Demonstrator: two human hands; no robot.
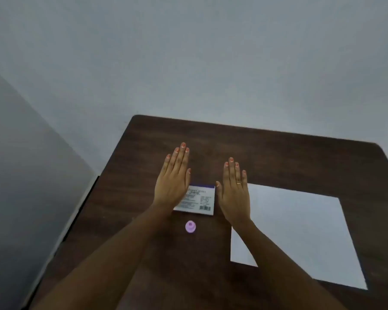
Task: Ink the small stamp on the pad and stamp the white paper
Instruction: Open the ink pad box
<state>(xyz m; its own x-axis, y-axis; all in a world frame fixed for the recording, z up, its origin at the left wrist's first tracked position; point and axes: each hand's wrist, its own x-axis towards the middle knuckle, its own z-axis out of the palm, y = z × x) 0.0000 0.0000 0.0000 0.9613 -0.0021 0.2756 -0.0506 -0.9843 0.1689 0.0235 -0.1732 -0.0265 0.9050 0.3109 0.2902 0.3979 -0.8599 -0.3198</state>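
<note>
A dark brown wooden table (278, 157) is seen from above, set against a pale grey wall (188, 52). Both hands are held flat with fingers extended and together, palms down, grasping nothing. The left hand (174, 180) partly covers the left edge of a small white rectangular ink pad box with a purple band and printed label (199, 201). The right hand (234, 191) lies just right of that box, its forearm crossing the near-left part of a white sheet of paper (300, 231). A small round lilac plastic stamp (190, 226) stands untouched on the table, near of the box, between the two forearms.
</note>
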